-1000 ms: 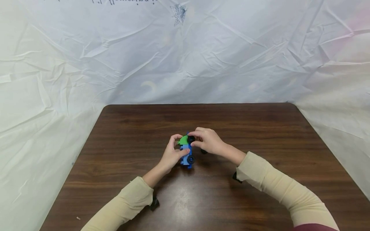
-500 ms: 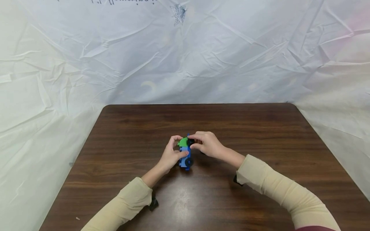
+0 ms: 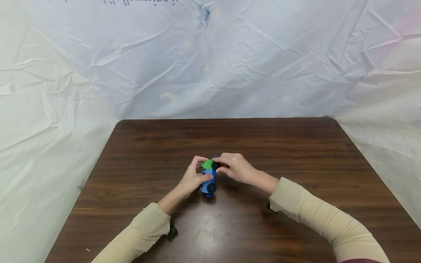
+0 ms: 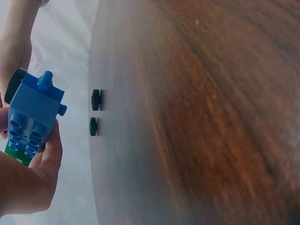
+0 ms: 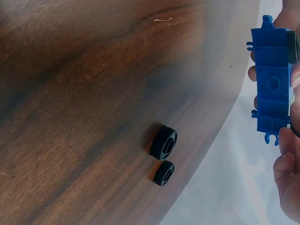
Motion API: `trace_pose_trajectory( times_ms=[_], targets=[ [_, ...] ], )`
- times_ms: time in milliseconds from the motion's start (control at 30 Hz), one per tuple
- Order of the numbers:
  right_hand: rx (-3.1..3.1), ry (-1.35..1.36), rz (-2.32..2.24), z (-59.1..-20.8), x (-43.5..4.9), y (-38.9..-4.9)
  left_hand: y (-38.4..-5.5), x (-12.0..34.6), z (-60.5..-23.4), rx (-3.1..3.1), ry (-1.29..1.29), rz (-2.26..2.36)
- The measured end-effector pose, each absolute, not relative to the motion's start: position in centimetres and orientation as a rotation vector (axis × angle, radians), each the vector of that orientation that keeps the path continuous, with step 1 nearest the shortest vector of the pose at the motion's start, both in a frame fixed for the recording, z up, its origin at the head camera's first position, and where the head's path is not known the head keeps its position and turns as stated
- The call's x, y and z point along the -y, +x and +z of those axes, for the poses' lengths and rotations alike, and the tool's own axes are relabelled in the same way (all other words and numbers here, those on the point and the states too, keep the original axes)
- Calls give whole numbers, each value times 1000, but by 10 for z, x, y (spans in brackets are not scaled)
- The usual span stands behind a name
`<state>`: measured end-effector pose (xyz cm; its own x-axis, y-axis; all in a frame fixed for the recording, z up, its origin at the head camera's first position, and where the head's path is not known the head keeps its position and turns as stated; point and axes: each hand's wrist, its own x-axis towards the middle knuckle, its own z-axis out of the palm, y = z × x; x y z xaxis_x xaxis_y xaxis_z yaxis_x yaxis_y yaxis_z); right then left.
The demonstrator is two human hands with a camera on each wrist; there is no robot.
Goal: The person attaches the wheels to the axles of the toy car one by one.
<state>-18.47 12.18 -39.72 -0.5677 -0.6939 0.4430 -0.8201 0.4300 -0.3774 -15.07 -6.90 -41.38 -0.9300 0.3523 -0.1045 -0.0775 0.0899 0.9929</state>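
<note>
My left hand (image 3: 192,179) grips a toy train car, thumb on its near side and fingers round the far one. It has a blue chassis (image 5: 272,70) with a hook at one end and a knob at the other, a light blue studded block (image 4: 35,105) and a green rounded brick (image 3: 208,164). Toward its near end sits a black wheel (image 3: 211,188). My right hand (image 3: 240,168) pinches another black wheel (image 3: 215,165) against the chassis side by the green brick. In the right wrist view, bare axle stubs stick out along the chassis's other side.
Two loose black wheels, a larger-looking one (image 5: 164,143) and another (image 5: 164,173), stand on the brown wooden table (image 3: 279,142); my right hand hides them in the head view. A pale sheet (image 3: 210,65) hangs behind the table. A small pale scrap (image 3: 87,250) lies at front left.
Both hands have drawn the toy train car slightly nearer, and its near end has swung to the left. The loose wheel seen below my right hand is now hidden in the head view.
</note>
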Motion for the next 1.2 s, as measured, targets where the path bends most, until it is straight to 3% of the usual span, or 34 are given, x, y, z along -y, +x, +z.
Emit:
trace_pose_trajectory(
  times_ms=[333,767,1200],
  targets=[
    [2496,1140,929,-401,-113,-181,-156,67,-426,-2075,218,1960],
    [2563,805,1172,-405,-103,-177,-146,63,-402,-2131,232,2008],
    [2478,806,1102,-411,-100,-175,-145,61,-398,-2204,238,1968]
  ],
)
